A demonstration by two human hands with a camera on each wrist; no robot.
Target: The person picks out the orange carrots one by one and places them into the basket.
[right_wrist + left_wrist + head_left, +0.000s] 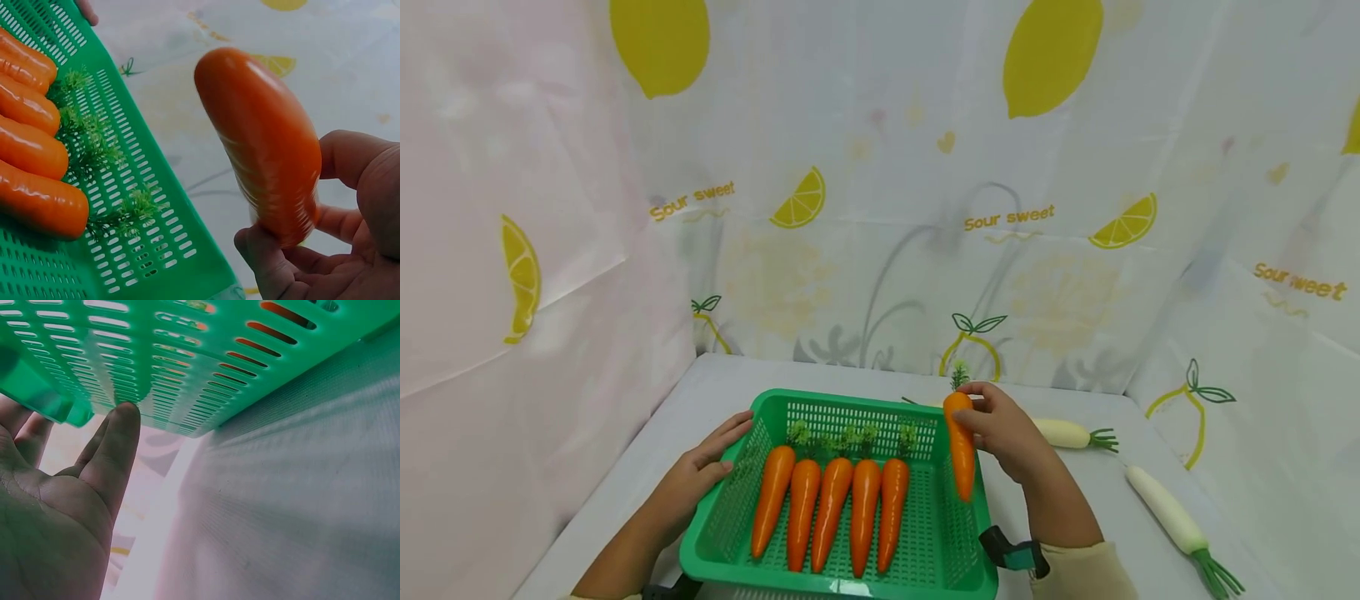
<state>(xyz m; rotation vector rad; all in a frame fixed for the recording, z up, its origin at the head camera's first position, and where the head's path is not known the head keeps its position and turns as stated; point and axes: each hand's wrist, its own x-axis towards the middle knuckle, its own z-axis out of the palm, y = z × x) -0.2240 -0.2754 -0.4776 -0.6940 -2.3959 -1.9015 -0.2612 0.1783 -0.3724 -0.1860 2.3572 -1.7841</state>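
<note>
My right hand (1003,429) pinches an orange carrot (960,450) with a green leafy top, above the right side of a green plastic basket (842,398). The carrot hangs with its tip down and its blunt end close to the fingers; in the right wrist view its shiny body (262,144) is large. Several more carrots (827,508) lie side by side in the basket, leafy tops towards the far wall. With fingers extended, my left hand (696,475) rests at the basket's left rim. One of its digits (122,444) touches the slotted outer wall in the left wrist view.
Right of the basket, a white radish (1060,432) with green stems lies on the white table (715,375). Another white radish (1165,508) lies nearer the right edge. Lemon-print cloth (865,275) encloses the table at the back and both sides.
</note>
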